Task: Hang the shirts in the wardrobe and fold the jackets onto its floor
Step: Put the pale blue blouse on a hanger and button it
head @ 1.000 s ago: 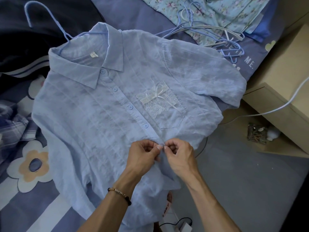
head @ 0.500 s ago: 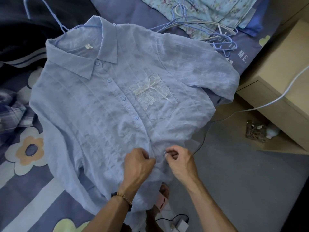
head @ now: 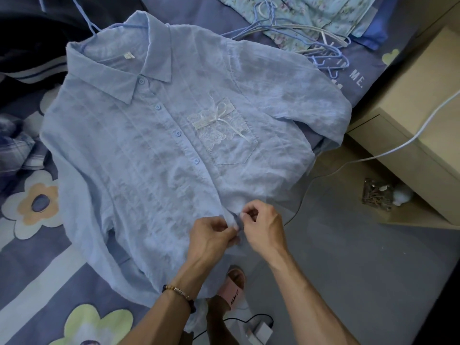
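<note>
A light blue short-sleeved shirt (head: 139, 155) lies front-up on the bed, buttoned down most of its placket, with a lace pocket and white bow on its chest. A blue wire hanger (head: 87, 23) sits inside its collar, hook pointing up left. My left hand (head: 211, 239) and my right hand (head: 261, 227) meet at the lower placket near the hem. Each pinches one edge of the shirt front between thumb and fingers. The button there is hidden by my fingers.
Several blue and white hangers (head: 321, 46) lie tangled on a floral garment (head: 311, 18) at the bed's far right. A beige nightstand (head: 413, 115) with a white cable (head: 398, 148) stands right. A plaid cloth (head: 15, 148) lies left. A pink slipper (head: 234, 287) and charger (head: 261, 332) are on the floor.
Both hands moved a little down the placket toward the hem, then came together again pinching the two shirt edges. The view shifted slightly.
</note>
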The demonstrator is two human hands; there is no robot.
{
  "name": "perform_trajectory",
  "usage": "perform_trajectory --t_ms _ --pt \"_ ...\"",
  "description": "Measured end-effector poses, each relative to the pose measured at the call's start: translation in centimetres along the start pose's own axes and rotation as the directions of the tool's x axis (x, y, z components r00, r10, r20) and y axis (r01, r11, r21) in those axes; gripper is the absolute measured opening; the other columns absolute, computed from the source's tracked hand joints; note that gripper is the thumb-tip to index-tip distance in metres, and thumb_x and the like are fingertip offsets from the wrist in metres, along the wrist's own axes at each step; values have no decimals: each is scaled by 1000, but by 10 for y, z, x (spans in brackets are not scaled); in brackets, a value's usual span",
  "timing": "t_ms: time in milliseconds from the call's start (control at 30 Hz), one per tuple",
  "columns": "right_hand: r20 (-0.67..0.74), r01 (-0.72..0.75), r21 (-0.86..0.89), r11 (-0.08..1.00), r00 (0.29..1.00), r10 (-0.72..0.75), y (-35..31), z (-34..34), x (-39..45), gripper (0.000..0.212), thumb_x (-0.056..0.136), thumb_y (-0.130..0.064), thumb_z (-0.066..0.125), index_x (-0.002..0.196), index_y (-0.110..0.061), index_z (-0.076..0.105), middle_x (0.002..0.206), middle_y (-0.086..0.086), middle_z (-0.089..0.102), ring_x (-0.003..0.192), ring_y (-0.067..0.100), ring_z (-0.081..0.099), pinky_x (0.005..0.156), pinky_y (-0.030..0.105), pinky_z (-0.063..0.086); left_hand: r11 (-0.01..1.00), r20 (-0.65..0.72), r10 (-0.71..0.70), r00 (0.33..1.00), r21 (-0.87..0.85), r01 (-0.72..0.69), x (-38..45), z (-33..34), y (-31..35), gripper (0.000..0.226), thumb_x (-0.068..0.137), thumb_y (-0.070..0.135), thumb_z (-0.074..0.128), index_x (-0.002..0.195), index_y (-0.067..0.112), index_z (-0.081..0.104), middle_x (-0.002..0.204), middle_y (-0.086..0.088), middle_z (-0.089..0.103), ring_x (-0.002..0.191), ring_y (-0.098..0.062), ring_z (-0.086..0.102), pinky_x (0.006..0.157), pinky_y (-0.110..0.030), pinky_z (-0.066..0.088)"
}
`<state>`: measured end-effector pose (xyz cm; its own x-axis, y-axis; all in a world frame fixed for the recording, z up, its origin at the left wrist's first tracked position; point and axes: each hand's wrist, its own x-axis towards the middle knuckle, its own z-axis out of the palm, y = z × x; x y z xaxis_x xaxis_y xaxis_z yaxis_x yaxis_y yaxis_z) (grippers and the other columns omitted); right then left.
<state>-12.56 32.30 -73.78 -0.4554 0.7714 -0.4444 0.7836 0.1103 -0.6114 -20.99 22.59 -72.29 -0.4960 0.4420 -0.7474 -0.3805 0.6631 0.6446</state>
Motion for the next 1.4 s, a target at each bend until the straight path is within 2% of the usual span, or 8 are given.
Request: perform_trajectory --t_ms 100,267,500,600,800,1000,1200,1400 --pt "-58 -21 113 993 998 28 0 -23 -12 10 85 -8 68 76 -14 68 68 -9 65 66 5 60 63 17 46 994 9 -2 1000 -112 3 -6 16 7 36 86 12 74 53 11 60 62 -11 69 77 -31 74 80 -42 59" --pt "-94 -30 227 973 994 52 -1 -39 -24 11 85 -5 70 77 -13 71 68 -6 69 66 5 65 64 22 55 982 25 -3 1000 -191 7 -17 35 24 47 86 3 71 42 16 60 54 -3 65 63 -15 69 65 -22 54" --pt "-77 -15 248 969 996 36 0 -35 -28 11 84 -6 70 79 -15 74 70 -9 70 68 2 67 65 20 55 981 32 -6 999 -193 12 -18 30 26 18 80 1 73 62 2 68 69 -19 71 73 -23 73 78 -35 59" --pt "-94 -6 248 969 995 30 3 -35 -27 12 83 -7 72 77 -17 74 69 -9 70 67 4 67 64 21 54 982 118 17 993 -188 5 -20 25 27 13 76 -8 71 72 5 74 68 -9 73 69 -11 69 73 -24 57" --pt "-30 7 220 975 1000 -1 2 -37 -28 19 85 -3 66 81 -18 75 73 -13 70 69 -4 64 61 8 45 961 135 -35 990 -266 71 -10 16 24 9 89 -2 66 82 -4 72 75 -19 73 76 -24 73 67 -21 58" --pt "-113 218 26 976 970 -213 -6 -35 -31 13 78 -7 76 84 -19 73 69 -25 53 76 10 60 72 26 52 979 85 -41 996 -197 57 -7 15 29 12 86 5 72 74 4 73 74 -15 73 70 -17 69 67 -23 56" --pt "-94 239 -33 970 966 -241 -8 -30 -24 11 84 -7 69 86 -16 76 76 -20 58 79 12 60 75 32 53 968 77 -49 996 -242 66 -3 10 33 11 81 2 76 71 4 73 71 -14 72 71 -20 67 73 -30 57" --pt "-15 -21 341 940 1000 27 -8 -35 -25 4 86 -12 74 82 -15 75 70 -8 69 62 -1 60 61 14 49 970 70 -45 997 -237 61 -4 13 36 5 84 2 73 79 2 74 79 -13 75 80 -21 74 72 -27 59"
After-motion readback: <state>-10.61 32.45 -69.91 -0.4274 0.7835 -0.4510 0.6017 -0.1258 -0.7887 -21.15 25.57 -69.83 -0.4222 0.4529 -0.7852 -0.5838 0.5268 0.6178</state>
